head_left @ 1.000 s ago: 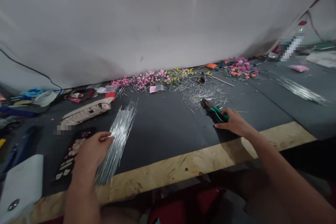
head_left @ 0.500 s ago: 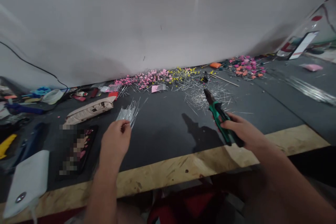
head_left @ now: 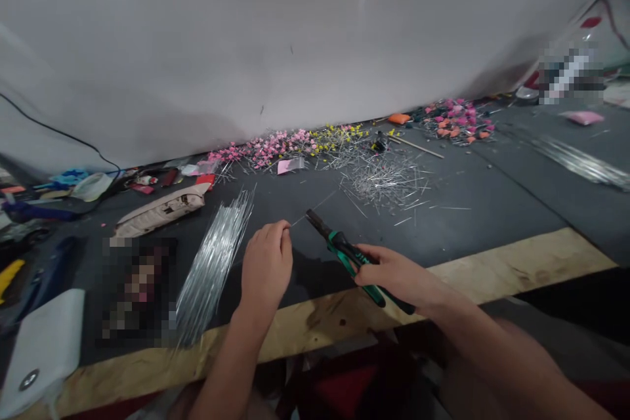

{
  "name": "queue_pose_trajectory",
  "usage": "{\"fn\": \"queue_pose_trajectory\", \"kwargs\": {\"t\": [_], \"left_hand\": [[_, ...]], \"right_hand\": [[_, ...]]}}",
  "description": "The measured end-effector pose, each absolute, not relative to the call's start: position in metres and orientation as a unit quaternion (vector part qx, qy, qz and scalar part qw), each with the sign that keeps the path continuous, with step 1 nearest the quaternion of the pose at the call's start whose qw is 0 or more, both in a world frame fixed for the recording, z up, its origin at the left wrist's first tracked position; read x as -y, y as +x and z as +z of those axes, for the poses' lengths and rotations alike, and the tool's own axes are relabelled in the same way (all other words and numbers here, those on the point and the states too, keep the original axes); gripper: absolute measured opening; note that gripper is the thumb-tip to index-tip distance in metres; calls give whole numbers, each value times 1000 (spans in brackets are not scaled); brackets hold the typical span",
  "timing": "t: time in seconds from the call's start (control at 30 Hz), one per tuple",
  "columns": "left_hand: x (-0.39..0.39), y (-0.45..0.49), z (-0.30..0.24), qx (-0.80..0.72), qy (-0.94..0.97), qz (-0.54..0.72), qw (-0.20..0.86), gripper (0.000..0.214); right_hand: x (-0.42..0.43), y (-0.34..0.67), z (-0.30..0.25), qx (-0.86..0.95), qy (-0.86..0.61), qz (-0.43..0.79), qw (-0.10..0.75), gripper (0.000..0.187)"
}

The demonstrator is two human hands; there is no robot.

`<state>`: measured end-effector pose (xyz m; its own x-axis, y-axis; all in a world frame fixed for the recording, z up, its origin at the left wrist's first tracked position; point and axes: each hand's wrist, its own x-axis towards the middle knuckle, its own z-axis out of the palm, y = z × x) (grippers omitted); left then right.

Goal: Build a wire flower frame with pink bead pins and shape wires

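My left hand point(head_left: 266, 262) is raised over the dark mat, fingers pinched on a single thin metal wire point(head_left: 315, 205) that points up and to the right. My right hand point(head_left: 394, 273) grips green-handled pliers point(head_left: 344, 251), their dark jaws close beside the wire near my left fingertips. A long bundle of silver wires point(head_left: 215, 256) lies on the mat just left of my left hand. A heap of short cut wire pieces point(head_left: 381, 178) is scattered farther back on the right.
Pink and yellow beaded pins point(head_left: 290, 143) line the foot of the white board point(head_left: 275, 46). More pink and orange pieces point(head_left: 455, 121) lie at the back right. A beige pouch point(head_left: 157, 209), a white device point(head_left: 42, 348) and clutter sit left. The wooden table edge point(head_left: 497, 269) runs along the front.
My left hand left the wire bundle and rose toward the middle with one wire. My right hand lifted the pliers from near the cut pieces and brought them left to meet it.
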<state>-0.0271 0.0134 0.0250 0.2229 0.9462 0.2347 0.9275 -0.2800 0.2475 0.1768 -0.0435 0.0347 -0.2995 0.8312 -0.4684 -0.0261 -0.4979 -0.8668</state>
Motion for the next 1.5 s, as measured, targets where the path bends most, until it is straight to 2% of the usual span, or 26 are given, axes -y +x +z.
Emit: {"fn": "queue_pose_trajectory", "kwargs": {"t": [0.2, 1.0, 1.4, 1.5], "left_hand": [[-11, -23, 27, -588, 788, 181, -3, 23], [-10, -32, 34, -634, 738, 226, -37, 23], [-9, -35, 34, -623, 746, 233, -36, 23], [-8, -33, 32, -612, 754, 237, -34, 23]], "right_hand": [[37, 170, 34, 400, -508, 686, 334, 5], [27, 156, 30, 361, -529, 688, 340, 21], [25, 158, 29, 355, -503, 698, 365, 23], [26, 156, 30, 369, -497, 696, 364, 18]]}}
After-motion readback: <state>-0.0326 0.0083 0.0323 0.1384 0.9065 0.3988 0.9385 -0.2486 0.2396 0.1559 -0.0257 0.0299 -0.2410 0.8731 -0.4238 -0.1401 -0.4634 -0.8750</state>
